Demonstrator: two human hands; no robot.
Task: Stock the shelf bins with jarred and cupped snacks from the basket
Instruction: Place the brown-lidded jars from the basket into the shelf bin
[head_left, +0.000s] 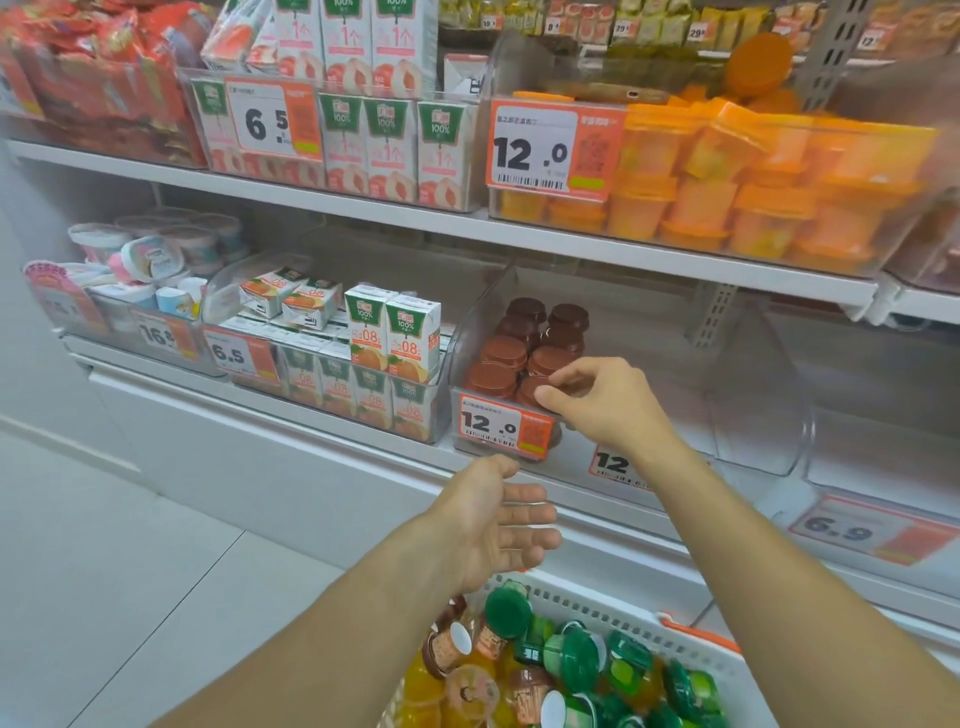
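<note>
Basket (691, 657) below; juice cartons (392, 338) flank brown-lidded jars (511, 353).

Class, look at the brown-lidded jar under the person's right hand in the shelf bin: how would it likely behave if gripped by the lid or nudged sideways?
The brown-lidded jar looks rigid, so the right hand could probably lift it by the lid. It seems squat and flat-topped, so tipping looks unlikely. Packed against neighbouring jars, a nudge would likely shift those too.

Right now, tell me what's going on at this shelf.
A person is stocking a clear shelf bin with brown-lidded jars. The right hand reaches into the bin's front, fingers curled at the nearest jar. The left hand hovers open and holds nothing, above a white basket of green-lidded cups and more jars. The bin's right side is unfilled.
</note>
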